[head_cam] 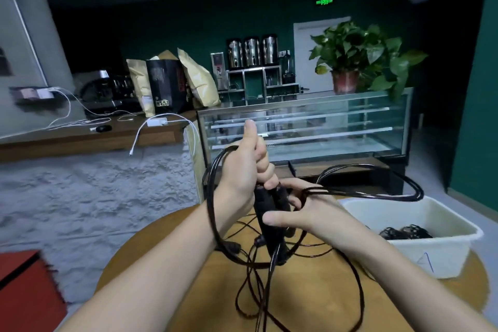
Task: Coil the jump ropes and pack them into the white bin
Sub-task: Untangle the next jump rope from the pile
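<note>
Left hand (244,170) raised above the round wooden tabletop (310,302), fingers curled around the top of the black jump rope handles (272,213), thumb pointing up. Right hand (296,213) sits just below and to the right, thumb across the front of the handles, fingers behind them with several strands of the black jump rope (377,191) running across the palm; it appears to be pinching those strands, though the fingertips are partly hidden behind the handles. From the right hand a bundle of rope loops swings out to the right, over the near-left rim of the white bin (436,250). Another loop runs up over the back of the left hand and down around the left wrist. More rope hangs from the handles and lies in loose, crossing tangles on the tabletop between the forearms. White bin stands on the right side of the tabletop, near the right forearm; a dark coiled rope (404,233) already lies inside it, and a blue mark shows on its front wall. Behind the tabletop: a glass display case (310,127) with a potted plant (358,59) on top. To the left, a wooden counter (89,137) carrying paper bags (199,78), white cables and a coffee machine. A red object (24,291) stands at lower left.
</note>
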`<state>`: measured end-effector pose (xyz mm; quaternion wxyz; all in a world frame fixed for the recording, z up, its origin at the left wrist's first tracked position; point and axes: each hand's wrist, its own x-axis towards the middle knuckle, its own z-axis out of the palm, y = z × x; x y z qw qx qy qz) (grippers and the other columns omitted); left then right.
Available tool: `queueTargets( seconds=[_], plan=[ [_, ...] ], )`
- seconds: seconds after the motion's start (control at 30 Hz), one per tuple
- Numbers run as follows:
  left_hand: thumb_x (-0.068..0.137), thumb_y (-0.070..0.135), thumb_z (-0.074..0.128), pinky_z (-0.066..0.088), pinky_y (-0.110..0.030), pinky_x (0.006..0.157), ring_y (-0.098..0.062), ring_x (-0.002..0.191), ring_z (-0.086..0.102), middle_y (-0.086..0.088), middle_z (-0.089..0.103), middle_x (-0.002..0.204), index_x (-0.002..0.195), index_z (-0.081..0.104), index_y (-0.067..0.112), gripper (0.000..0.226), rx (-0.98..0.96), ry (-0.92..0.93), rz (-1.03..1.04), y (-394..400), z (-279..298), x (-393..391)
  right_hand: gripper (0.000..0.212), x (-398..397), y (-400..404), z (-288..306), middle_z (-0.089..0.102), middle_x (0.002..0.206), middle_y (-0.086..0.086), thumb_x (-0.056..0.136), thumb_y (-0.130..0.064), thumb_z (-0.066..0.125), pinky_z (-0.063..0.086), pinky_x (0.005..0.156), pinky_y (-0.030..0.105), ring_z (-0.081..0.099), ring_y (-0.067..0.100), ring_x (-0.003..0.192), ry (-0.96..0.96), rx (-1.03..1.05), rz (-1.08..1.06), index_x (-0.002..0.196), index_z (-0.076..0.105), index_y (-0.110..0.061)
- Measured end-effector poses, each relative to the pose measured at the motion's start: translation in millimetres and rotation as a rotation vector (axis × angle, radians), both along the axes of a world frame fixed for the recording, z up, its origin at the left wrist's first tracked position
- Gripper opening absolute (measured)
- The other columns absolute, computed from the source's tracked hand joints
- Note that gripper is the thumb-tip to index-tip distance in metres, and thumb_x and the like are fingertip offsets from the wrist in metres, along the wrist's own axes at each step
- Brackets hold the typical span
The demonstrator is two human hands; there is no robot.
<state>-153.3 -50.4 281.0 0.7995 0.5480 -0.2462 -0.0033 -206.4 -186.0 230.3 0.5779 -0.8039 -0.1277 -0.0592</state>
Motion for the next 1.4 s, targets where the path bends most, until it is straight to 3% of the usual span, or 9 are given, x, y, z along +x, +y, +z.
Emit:
queueTargets(
  seconds=[0.2, 0.37, 0.5, 0.7, 0.83, 1.0, 1.17, 1.3, 1.4],
  plan=[
    [0.106, 0.053, 0.031, 0.021, -0.02, 0.04, -0.01, 0.038, 0.01, 0.005, 0.012, 0.048, 0.056, 0.025, 0.02, 0.061, 0.009, 0.024, -0.14, 11, -18, -56, 0.052, -56, 19, -22, 0.068, 0.088, -0.017, 0.054, -0.053, 0.092, 0.047, 0.072, 0.021, 0.062, -0.002, 0.079, -0.099, -0.202, -0.113, 0.095, 0.064, -0.039],
    [0.107, 0.04, 0.044, 0.035, -0.025, 0.047, -0.012, 0.04, 0.025, 0.003, 0.023, 0.049, 0.06, 0.035, 0.019, 0.053, 0.015, -0.037, -0.122, 10, -47, -101, 0.037, -102, 44, -62, 0.063, 0.064, -0.004, 0.056, -0.043, 0.079, 0.044, 0.057, 0.022, 0.053, 0.001, 0.059, -0.156, -0.064, -0.239, 0.075, 0.06, -0.017],
    [0.092, 0.036, 0.067, 0.048, -0.036, 0.086, -0.019, 0.085, 0.06, -0.004, 0.064, 0.086, 0.09, 0.064, 0.014, 0.022, 0.254, -0.257, 0.008, 22, -89, -138, 0.024, -138, 42, -76, 0.063, 0.065, -0.009, 0.063, -0.026, 0.076, 0.047, 0.061, 0.021, 0.056, 0.003, 0.063, -0.107, 0.258, -0.149, 0.076, 0.064, -0.01],
    [0.091, 0.052, 0.068, 0.041, -0.038, 0.113, -0.017, 0.134, 0.055, -0.002, 0.063, 0.139, 0.143, 0.048, 0.017, 0.065, 0.411, -0.14, -0.136, 38, -172, -191, 0.027, -171, 41, -96, 0.077, 0.085, 0.0, 0.068, -0.019, 0.085, 0.056, 0.072, 0.023, 0.069, 0.009, 0.078, -0.045, 0.406, -0.159, 0.093, 0.075, -0.014],
    [0.096, 0.005, 0.063, 0.044, -0.011, 0.097, 0.007, 0.123, 0.057, 0.007, 0.059, 0.136, 0.142, 0.036, 0.015, 0.054, 0.428, -0.169, -0.194, 40, -193, -205, 0.032, -174, 42, -113, 0.077, 0.085, -0.003, 0.066, -0.038, 0.09, 0.059, 0.079, 0.034, 0.073, 0.011, 0.08, -0.023, 0.272, -0.242, 0.09, 0.074, -0.026],
    [0.082, 0.011, 0.078, 0.055, -0.034, 0.08, -0.026, 0.097, 0.067, -0.014, 0.069, 0.116, 0.14, 0.05, 0.012, 0.064, 0.187, 0.119, -0.299, 52, -211, -191, 0.032, -173, 32, -127, 0.075, 0.087, 0.007, 0.094, -0.044, 0.058, 0.055, 0.074, 0.034, 0.068, 0.02, 0.08, -0.006, 0.33, -0.103, 0.104, 0.074, -0.018],
    [0.068, 0.0, 0.063, 0.057, -0.034, 0.077, -0.022, 0.089, 0.066, -0.021, 0.073, 0.113, 0.113, 0.064, 0.0, 0.045, 0.075, 0.251, -0.097, 59, -220, -174, 0.017, -162, 15, -163, 0.074, 0.101, 0.002, 0.096, -0.016, 0.063, 0.053, 0.082, 0.034, 0.063, 0.018, 0.099, 0.183, 0.411, -0.153, 0.105, 0.077, -0.019],
    [0.065, 0.0, 0.059, 0.056, -0.034, 0.081, -0.021, 0.092, 0.067, -0.015, 0.074, 0.106, 0.103, 0.068, 0.006, 0.039, 0.166, 0.207, 0.039, 56, -218, -165, 0.012, -162, -1, -178, 0.069, 0.086, 0.004, 0.086, -0.018, 0.076, 0.046, 0.062, 0.027, 0.06, 0.016, 0.076, 0.422, 0.204, -0.174, 0.093, 0.072, -0.01],
    [0.067, 0.004, 0.061, 0.058, -0.038, 0.081, -0.02, 0.084, 0.069, -0.007, 0.075, 0.09, 0.099, 0.067, 0.004, 0.033, 0.328, 0.099, 0.079, 46, -209, -167, 0.037, -156, -6, -188, 0.055, 0.057, -0.002, 0.084, -0.041, 0.076, 0.039, 0.056, 0.027, 0.046, 0.012, 0.052, 0.404, -0.057, -0.306, 0.065, 0.056, -0.017]
  ],
)
